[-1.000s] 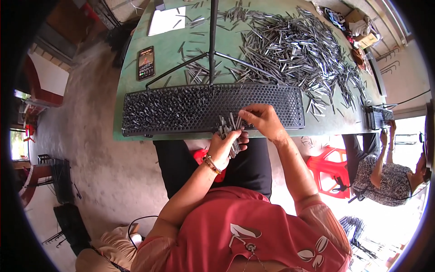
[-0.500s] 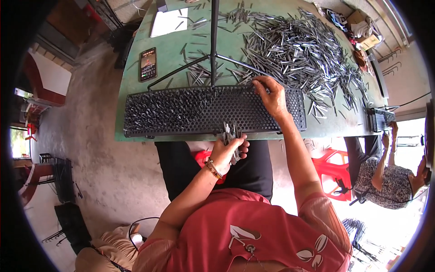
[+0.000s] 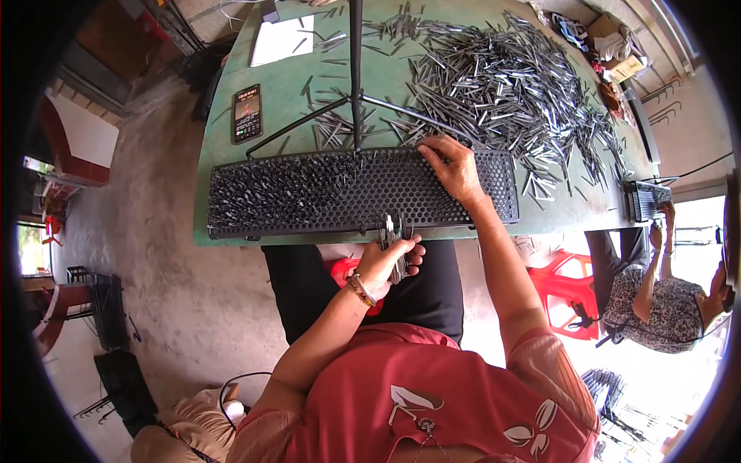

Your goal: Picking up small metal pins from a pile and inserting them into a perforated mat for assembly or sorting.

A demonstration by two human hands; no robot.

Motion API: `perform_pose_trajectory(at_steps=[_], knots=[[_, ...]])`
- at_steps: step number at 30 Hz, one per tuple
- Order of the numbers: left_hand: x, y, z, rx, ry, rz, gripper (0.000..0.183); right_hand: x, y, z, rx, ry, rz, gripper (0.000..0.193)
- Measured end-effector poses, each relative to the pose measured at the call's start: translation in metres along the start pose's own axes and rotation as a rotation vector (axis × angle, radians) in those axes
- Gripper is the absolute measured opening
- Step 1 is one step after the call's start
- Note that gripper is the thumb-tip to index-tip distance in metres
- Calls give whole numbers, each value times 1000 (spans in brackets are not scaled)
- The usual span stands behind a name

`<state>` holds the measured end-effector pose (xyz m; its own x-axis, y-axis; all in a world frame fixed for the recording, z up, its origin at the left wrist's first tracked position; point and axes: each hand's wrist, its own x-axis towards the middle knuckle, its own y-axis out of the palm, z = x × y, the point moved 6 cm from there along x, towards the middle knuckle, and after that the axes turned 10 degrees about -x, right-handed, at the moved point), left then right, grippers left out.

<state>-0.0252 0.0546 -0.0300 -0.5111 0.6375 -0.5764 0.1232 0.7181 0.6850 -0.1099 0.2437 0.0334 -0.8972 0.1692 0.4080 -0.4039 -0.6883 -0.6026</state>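
A long black perforated panel lies along the near edge of the green table. Thin dark strips stand densely in the holes of its left part, while the holes further right show bare. My left hand is closed around a bundle of the same strips, just below the panel's near edge. Over the panel's far edge, right of its middle, my right hand has thumb and forefinger pinched together; anything between them is too small to make out. A black rod frame rises behind the panel.
A large heap of loose strips covers the table's far right. A phone and white paper lie at left. At the right end another person handles a similar panel. A red stool stands below.
My right hand has shifted slightly left along the panel's far edge. The panel and its rod frame appear a little further left. My left hand still grips the bundle.
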Motion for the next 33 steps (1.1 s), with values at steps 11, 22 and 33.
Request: perform_pose_trajectory(at_steps=[11, 22, 33], knots=[[-3, 2, -4, 118, 60, 7, 20, -3, -6, 19, -233, -97, -47, 15], [-4, 2, -3, 92, 84, 26, 19, 2, 4, 13, -197, -87, -44, 15], [-3, 3, 0, 82, 60, 30, 17, 15, 20, 13, -186, -107, 101, 18]])
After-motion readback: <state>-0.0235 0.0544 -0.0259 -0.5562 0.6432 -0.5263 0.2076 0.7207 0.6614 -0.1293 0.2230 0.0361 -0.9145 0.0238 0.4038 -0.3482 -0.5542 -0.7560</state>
